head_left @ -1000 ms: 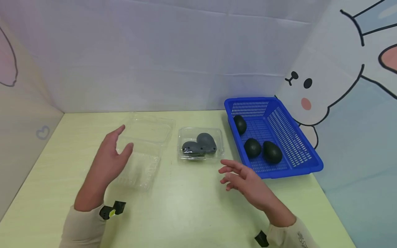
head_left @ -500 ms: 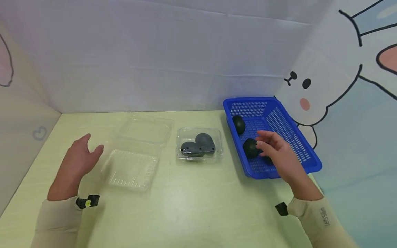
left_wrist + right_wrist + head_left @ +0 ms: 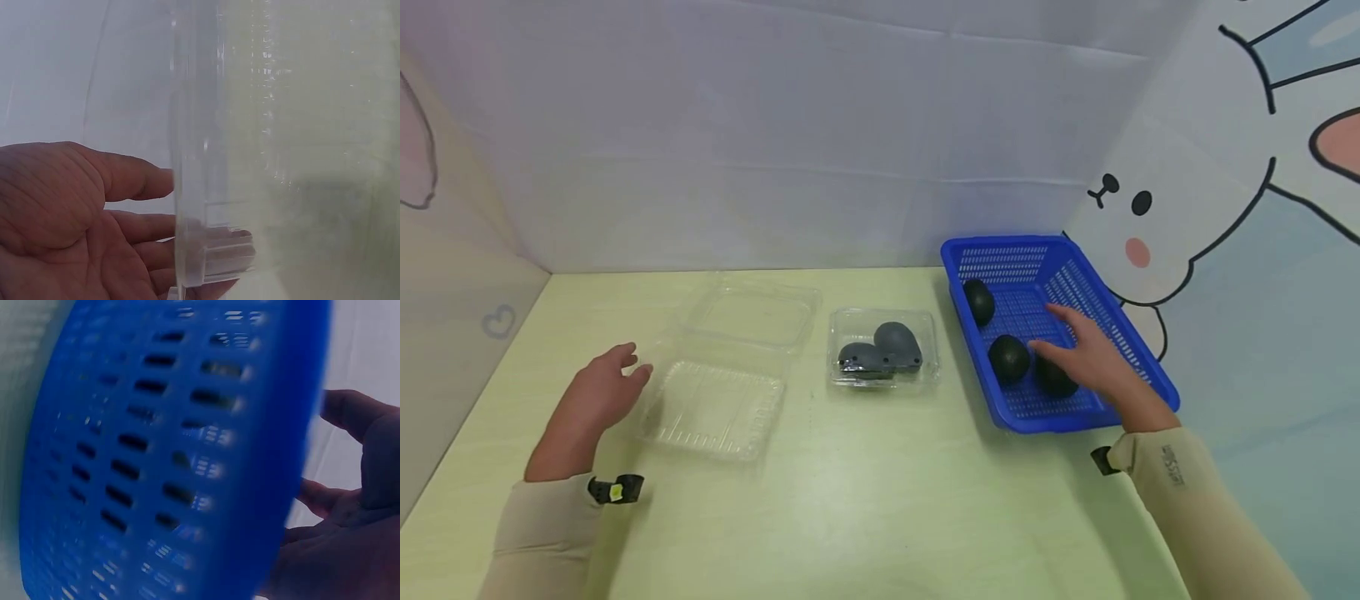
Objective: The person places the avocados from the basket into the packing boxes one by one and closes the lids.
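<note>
My right hand (image 3: 1093, 358) is over the blue plastic basket (image 3: 1127, 412), fingers and thumb spread apart, holding nothing. Just under it lies a dark green avocado (image 3: 1055, 381), partly covered by the thumb. Two more avocados (image 3: 1009, 358) rest along the basket's left side. At the left, my left hand (image 3: 598, 392) is beside an open clear plastic clamshell box (image 3: 715, 408). In the left wrist view the thumb and fingers (image 3: 150, 228) stand apart at the box's rim, and some fingertips show through the clear wall.
A closed clear clamshell box (image 3: 842, 321) with two dark avocados inside stands mid-table. The opened box's lid (image 3: 752, 312) lies toward the back. A white cloth wall (image 3: 775, 167) rises behind the table (image 3: 850, 500), with a printed cloth on the right.
My right hand has moved right and forward from the front of the table to over the basket. My left hand has drawn back leftward from above the open box to its left edge.
</note>
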Demonstrator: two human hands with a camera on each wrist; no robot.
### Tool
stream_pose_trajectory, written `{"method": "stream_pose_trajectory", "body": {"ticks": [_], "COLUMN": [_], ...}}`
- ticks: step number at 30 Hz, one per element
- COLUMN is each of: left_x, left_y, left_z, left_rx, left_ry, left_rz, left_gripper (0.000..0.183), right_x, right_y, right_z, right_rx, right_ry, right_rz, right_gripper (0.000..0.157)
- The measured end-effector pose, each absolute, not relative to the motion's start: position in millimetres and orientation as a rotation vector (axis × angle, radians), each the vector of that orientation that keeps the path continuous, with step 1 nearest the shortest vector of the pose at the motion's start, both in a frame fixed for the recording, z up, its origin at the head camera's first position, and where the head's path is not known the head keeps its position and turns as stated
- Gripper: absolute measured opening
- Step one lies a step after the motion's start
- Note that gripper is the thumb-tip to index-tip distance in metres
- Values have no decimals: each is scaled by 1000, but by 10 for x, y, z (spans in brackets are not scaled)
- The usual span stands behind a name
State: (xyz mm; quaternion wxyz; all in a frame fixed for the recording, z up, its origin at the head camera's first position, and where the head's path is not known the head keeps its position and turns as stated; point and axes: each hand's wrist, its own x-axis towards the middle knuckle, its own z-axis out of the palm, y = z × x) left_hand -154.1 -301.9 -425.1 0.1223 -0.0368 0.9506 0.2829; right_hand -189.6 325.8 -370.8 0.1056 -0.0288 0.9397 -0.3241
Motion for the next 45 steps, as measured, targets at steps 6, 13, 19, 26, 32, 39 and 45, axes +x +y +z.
{"method": "stream_pose_trajectory", "body": {"ticks": [6, 13, 19, 26, 32, 39, 45], "left_x": [-1504, -1464, -1439, -1377, -1283, -1194, -1133], "left_y": [-3004, -2994, -2971, -2953, -2941, -2914, -2873], "left_z": [-4266, -4244, -4263, -4347, -4381, -4400, -4395], "left_rx": [-127, -176, -172, -156, -148, -159, -149], "left_ry": [2794, 2684, 2628, 2572, 2526, 2487, 2471], "left_rz": [821, 919, 976, 1103, 1222, 1291, 1332], "left_gripper": [63, 69, 67, 64, 63, 60, 57], "right_x": [-1969, -1974, -1967, -1967, -1965, -1972, -1966], "right_y": [3338, 3366, 3335, 3319, 3318, 3299, 3300], "right_z": [-3841, -4010, -4074, -4127, -4139, -4124, -4112], "right_rx": [-110, -88, -70, -70, -114, -128, -149], "right_ry": [2817, 2801, 2781, 2782, 2837, 2845, 2857], "right_rz": [-624, -466, -452, -439, -395, -357, -346], "right_gripper": [89, 88, 84, 77, 67, 62, 62]}}
